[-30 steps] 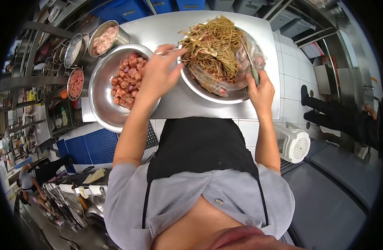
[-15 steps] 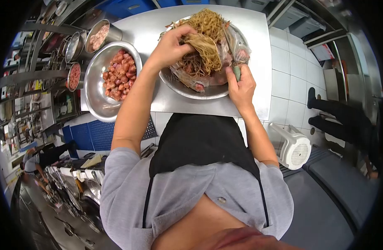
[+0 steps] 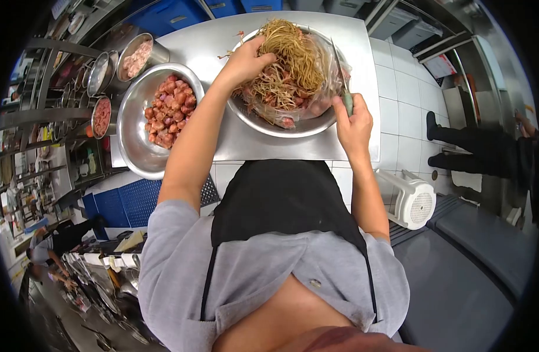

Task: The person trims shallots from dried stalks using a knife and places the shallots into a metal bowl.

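My left hand reaches into a heap of dry, straw-coloured shallot stalks, its thumb and fingers closed around part of it; the fingertips are partly hidden. My right hand grips a knife by its green handle, the blade pointing away over the bowl's right side. Under the stalks, reddish shallots show in clear plastic inside a metal bowl. To the left, a larger steel bowl holds loose red shallots.
Both bowls rest on a steel table. Metal pots with pale pink pieces and minced-looking red food stand at left. A white stool is at my right. Another person's legs show at far right; people work at lower left.
The clump of stalks in my left hand has turned and moved up, uncovering shallots beneath. My right hand and the knife have shifted right, away from the heap.
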`<state>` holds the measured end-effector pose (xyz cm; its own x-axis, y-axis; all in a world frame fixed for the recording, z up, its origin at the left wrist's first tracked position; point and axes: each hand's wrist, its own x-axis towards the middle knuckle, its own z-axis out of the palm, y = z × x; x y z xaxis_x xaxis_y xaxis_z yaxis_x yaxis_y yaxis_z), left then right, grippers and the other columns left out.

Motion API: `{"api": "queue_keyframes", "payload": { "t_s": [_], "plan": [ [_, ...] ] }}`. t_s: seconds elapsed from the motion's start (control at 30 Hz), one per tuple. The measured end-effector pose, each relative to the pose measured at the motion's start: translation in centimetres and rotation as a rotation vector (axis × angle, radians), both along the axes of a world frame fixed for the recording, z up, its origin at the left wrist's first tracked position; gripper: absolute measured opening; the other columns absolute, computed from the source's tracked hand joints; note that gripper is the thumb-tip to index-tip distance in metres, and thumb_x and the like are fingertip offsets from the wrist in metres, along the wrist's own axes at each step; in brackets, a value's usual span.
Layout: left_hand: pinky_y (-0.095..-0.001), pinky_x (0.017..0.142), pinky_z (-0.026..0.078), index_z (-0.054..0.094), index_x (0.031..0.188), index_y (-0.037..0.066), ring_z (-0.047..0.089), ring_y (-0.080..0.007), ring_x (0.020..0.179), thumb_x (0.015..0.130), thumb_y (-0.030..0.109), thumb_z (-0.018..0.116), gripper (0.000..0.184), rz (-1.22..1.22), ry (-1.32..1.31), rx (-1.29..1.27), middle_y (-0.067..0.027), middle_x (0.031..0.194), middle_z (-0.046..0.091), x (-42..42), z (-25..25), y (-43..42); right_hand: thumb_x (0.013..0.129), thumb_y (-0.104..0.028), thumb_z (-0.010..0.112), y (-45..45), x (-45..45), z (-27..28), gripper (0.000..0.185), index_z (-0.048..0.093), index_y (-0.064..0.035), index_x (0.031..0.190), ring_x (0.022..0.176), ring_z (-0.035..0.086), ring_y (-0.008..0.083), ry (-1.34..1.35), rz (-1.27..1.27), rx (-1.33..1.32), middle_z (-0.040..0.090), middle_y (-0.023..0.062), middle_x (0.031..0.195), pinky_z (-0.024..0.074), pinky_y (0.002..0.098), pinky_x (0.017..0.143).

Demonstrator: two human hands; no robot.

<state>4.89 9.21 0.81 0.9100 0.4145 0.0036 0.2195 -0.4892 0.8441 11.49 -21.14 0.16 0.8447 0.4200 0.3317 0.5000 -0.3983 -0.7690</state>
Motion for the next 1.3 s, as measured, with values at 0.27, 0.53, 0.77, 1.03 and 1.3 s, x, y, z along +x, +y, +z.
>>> {"api": "queue_keyframes", "payload": {
  "t_s": [0.27, 0.53, 0.77, 1.03, 1.3],
  "plan": [
    [-0.0449, 0.090, 0.057, 0.073, 0.118, 0.006, 0.072, -0.0360, 0.100, 0.086, 0.019, 0.077, 0.034, 0.184, -0.331, 0.608, -0.0166, 0.099, 0.074, -1.6, 2.7, -1.4, 0.098, -0.022, 0.073, 2.4, -4.9, 2.9, 0.022, 0.070, 0.0002, 0.100, 0.069, 0.069, 0.0299, 0.151, 0.098, 0.077, 0.070, 0.0136, 0.076, 0.0535, 0.0396, 0.068],
    [-0.0500, 0.093, 0.056, 0.078, 0.102, 0.005, 0.070, -0.0381, 0.101, 0.083, 0.005, 0.070, 0.021, -0.219, -0.169, 0.639, -0.0144, 0.104, 0.072, 0.1, 0.9, -4.5, 0.098, -0.025, 0.068, 3.8, -1.2, 1.0, 0.026, 0.071, -0.0014, 0.109, 0.080, 0.074, 0.0401, 0.344, 0.030, -0.178, 0.074, 0.0192, 0.080, 0.0551, 0.0474, 0.076],
    [-0.0477, 0.090, 0.057, 0.075, 0.112, 0.010, 0.068, -0.0350, 0.105, 0.081, 0.010, 0.077, 0.031, -0.224, -0.110, 0.791, -0.0113, 0.108, 0.068, -0.8, 0.2, -5.1, 0.099, -0.026, 0.068, 3.2, -0.5, 1.3, 0.029, 0.072, -0.0015, 0.112, 0.083, 0.074, 0.0411, 0.302, 0.072, -0.209, 0.075, 0.0220, 0.083, 0.0551, 0.0487, 0.079],
    [-0.0450, 0.087, 0.055, 0.071, 0.117, 0.009, 0.069, -0.0322, 0.101, 0.082, 0.009, 0.079, 0.036, -0.297, -0.206, 0.549, -0.0096, 0.107, 0.069, -2.6, 0.1, -4.3, 0.101, -0.021, 0.069, 1.0, -4.3, 2.2, 0.034, 0.070, 0.0025, 0.126, 0.074, 0.069, 0.0187, 0.328, 0.124, 0.075, 0.072, 0.0108, 0.082, 0.0535, 0.0329, 0.072],
    [-0.0356, 0.087, 0.057, 0.081, 0.115, 0.009, 0.070, -0.0229, 0.090, 0.076, 0.014, 0.089, 0.040, 0.108, -0.519, 0.365, -0.0079, 0.096, 0.070, -4.5, 0.3, -1.7, 0.099, -0.023, 0.067, -1.1, -3.4, 3.1, 0.031, 0.071, -0.0026, 0.122, 0.088, 0.071, 0.0450, 0.325, 0.120, -0.284, 0.074, 0.0220, 0.087, 0.0549, 0.0476, 0.081]
  ]
}}
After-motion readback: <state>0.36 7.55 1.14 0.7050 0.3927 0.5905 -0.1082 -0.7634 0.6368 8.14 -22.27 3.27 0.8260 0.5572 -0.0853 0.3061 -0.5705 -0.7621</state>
